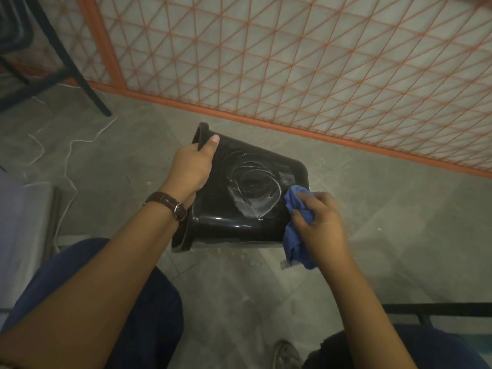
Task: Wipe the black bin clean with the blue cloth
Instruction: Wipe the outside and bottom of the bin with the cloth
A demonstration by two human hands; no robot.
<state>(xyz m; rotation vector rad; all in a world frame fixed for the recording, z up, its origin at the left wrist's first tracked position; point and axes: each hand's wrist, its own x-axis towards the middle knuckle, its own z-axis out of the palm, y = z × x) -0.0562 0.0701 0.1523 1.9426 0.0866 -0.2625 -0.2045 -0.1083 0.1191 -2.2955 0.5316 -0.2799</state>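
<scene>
Black plastic fills the middle of my head view: the bin (239,225) is tipped on its side above the grey floor (239,294), its mouth to the left and its base to the right, between the person's knees and the orange mesh fence (292,62). The upturned wall carries pale, soapy swirls. The left hand (191,166) grips the rim at the mouth, fingers curled inside and out of my sight, thumb laid flat on the outer wall. A brown watch (170,205) sits on that wrist. The right hand (319,222) has its fingers curled round the blue cloth (298,235), which is bunched up and hangs below the palm. The top of the cloth touches the bin's wall at the base end, just right of the swirls. A white cord (69,161) trails over the floor at left, near dark chair legs (66,65). I can make out a shoe (286,352) at the bottom edge.
</scene>
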